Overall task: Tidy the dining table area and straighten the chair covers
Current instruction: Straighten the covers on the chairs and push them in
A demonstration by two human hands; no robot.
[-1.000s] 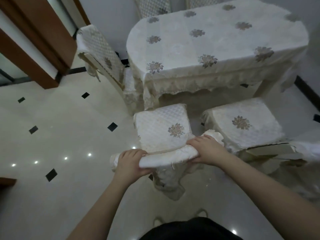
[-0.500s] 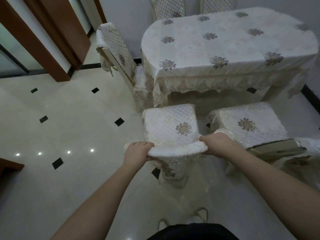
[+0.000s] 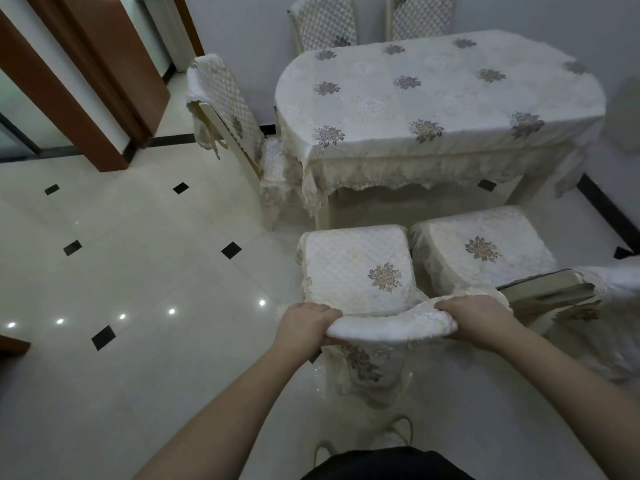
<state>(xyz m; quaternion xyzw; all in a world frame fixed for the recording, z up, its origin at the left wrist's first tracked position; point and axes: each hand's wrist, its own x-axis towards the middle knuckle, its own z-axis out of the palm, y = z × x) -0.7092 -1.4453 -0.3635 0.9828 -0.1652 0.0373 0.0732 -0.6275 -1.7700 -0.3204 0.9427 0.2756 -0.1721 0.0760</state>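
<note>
I am looking down at the nearest chair, which is standing just in front of me with its seat (image 3: 356,268) pointing away toward the tabletop (image 3: 440,95). Both of my hands are clamped on the chair cover (image 3: 388,325) where it is wrapping the top rail of the backrest. The left hand (image 3: 304,325) is gripping the left end, fingers curling over the fabric, and the right hand (image 3: 476,318) is gripping the right end the same way. The covered rail is running left to right between them, its long axis roughly level and lying parallel to the near edge of the tabletop. Below the rail, the lace flap (image 3: 370,372) of the cover is hanging down the back of the chair toward the floor (image 3: 138,254). A second covered chair (image 3: 485,251) is sitting just beside the first on its right. A third chair (image 3: 228,109) is standing at the left end of the tabletop, and two more chair backs are showing beyond the far side.
</note>
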